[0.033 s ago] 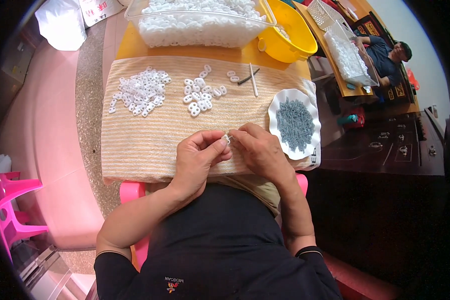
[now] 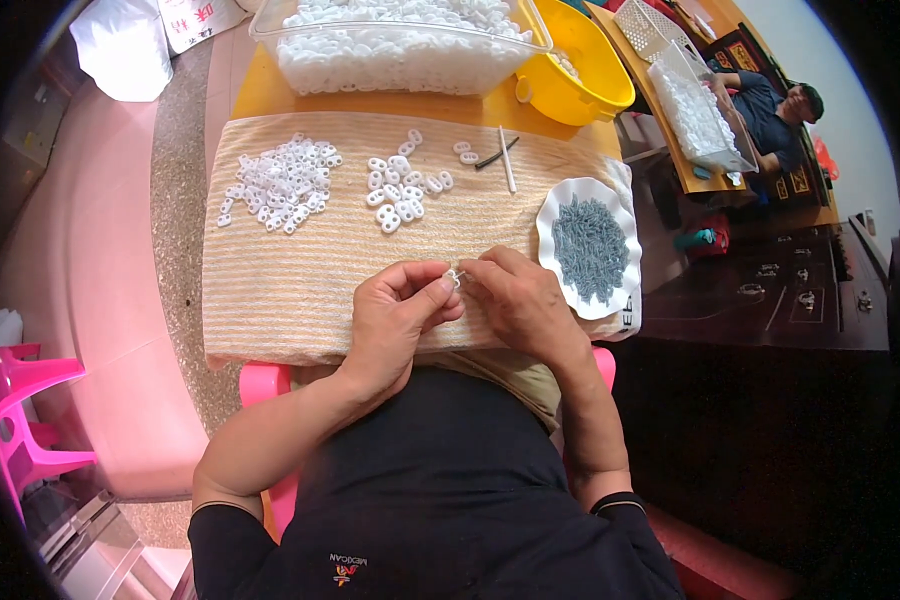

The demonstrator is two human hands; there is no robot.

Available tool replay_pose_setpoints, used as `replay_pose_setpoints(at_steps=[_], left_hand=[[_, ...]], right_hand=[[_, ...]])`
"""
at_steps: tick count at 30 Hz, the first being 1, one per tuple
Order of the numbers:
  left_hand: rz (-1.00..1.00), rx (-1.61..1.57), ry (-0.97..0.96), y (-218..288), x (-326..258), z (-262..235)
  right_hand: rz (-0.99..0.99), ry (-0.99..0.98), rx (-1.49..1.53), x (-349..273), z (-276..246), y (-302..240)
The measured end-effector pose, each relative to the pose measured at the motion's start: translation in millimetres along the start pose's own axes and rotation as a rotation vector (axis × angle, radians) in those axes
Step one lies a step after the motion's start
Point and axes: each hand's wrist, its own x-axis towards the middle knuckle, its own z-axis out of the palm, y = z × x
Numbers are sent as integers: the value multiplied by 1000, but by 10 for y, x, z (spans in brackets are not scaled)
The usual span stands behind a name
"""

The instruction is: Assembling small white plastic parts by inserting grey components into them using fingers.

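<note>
A small white two-holed plastic piece (image 2: 455, 278) is pinched between the thumb and fingertips of my left hand (image 2: 402, 308). My right hand (image 2: 518, 300) meets it from the right, fingers closed in a pinch; whatever lies between those fingertips is too small to name. Beyond my hands, larger white two-holed pieces (image 2: 395, 195) lie in a loose group. A heap of smaller white pieces (image 2: 280, 185) is to their left. Beside my right hand stands a white wavy-rimmed plate (image 2: 547, 225) holding many small grey pins (image 2: 590, 250).
A striped cloth (image 2: 300, 290) covers the near tabletop. On it lie a white stick (image 2: 508, 160) and a dark stick (image 2: 490, 156). Behind stand a clear bin (image 2: 400, 65) of white pieces and a yellow basin (image 2: 595, 90). Another person (image 2: 770, 115) sits at the far right.
</note>
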Motion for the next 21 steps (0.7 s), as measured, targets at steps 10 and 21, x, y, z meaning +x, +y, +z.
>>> replay_pose_setpoints(at_steps=[10, 21], left_hand=[[-1, 0, -8, 4, 4, 6], [-21, 15, -21, 10, 3, 8]], right_hand=[[180, 66, 528, -25, -6, 93], [361, 1, 983, -39, 36, 107]])
